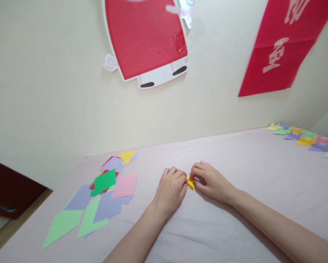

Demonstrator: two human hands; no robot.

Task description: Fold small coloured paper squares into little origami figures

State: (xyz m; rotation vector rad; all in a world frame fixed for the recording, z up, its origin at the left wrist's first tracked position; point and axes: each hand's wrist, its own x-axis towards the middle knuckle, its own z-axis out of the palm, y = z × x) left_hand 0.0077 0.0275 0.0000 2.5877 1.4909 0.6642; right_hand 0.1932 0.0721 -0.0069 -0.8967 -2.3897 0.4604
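A small piece of folded yellow paper [190, 183] lies on the pale sheet-covered surface between my two hands. My left hand [172, 185] presses its curled fingers down at the paper's left side, and the fingertips are partly hidden behind the knuckles. From the right, my right hand [209, 181] pinches the paper's edge with thumb and fingers. Much of the yellow paper is covered by my fingers, so its full shape is hidden.
Loose coloured paper squares, among them a green sheet [103, 182] and a pink sheet [124, 185], overlap at the left. Folded paper pieces [306, 141] stand in rows at the far right. Behind the pale cloth [207, 233] rises a wall [70, 91] with red decorations.
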